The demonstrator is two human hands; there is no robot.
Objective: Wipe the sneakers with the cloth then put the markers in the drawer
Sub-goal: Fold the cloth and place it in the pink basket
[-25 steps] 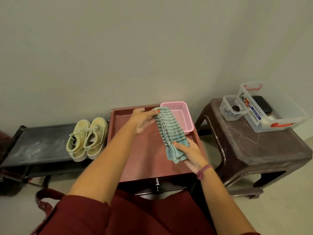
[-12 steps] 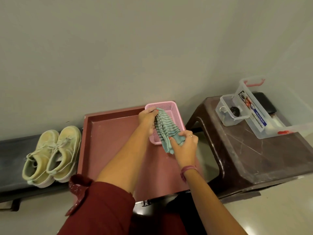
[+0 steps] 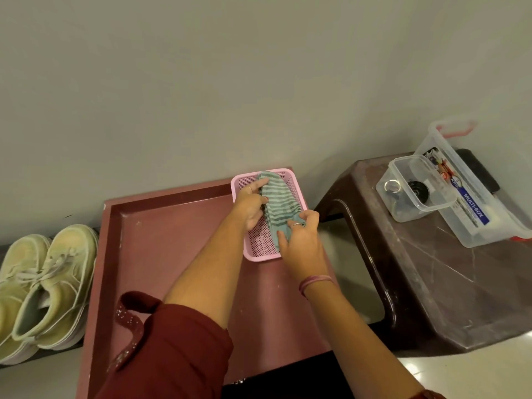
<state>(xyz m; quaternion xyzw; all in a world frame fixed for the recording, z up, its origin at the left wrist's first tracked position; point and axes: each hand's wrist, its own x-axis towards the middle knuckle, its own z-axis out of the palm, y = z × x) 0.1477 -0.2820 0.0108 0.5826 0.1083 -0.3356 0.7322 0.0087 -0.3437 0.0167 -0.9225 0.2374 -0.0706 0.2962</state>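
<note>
1. We see the striped green cloth (image 3: 277, 202) folded lengthwise and lying in the pink mesh basket (image 3: 260, 246), which sits at the far right corner of the reddish-brown tabletop (image 3: 172, 240), close to the wall.
2. Our left hand (image 3: 250, 207) grips the cloth's left side, fingers curled over the folds; our right hand (image 3: 299, 240) pinches its near end between thumb and fingers, over the basket's right rim.
3. The tabletop has a raised lip along its far and left edges. Most of its surface to the left of the basket is bare, so we note open room there.
4. The basket's right wall lies close to the table's right edge; beyond it is a gap of pale floor before the dark brown stool (image 3: 431, 277).
5. On the stool, well apart from our hands, stand a small clear container (image 3: 414, 188) holding small dark and metal items, and a larger clear box (image 3: 472, 197) with red handles touching it on the right.
6. The pale yellow sneakers (image 3: 43, 286) sit side by side on a dark bench (image 3: 5, 247), just beside the table's left edge, toes toward the wall.
7. Our maroon sleeve (image 3: 178, 349) and its dangling tie cover the table's near left part.
8. We cannot see any markers or the drawer front clearly.
</note>
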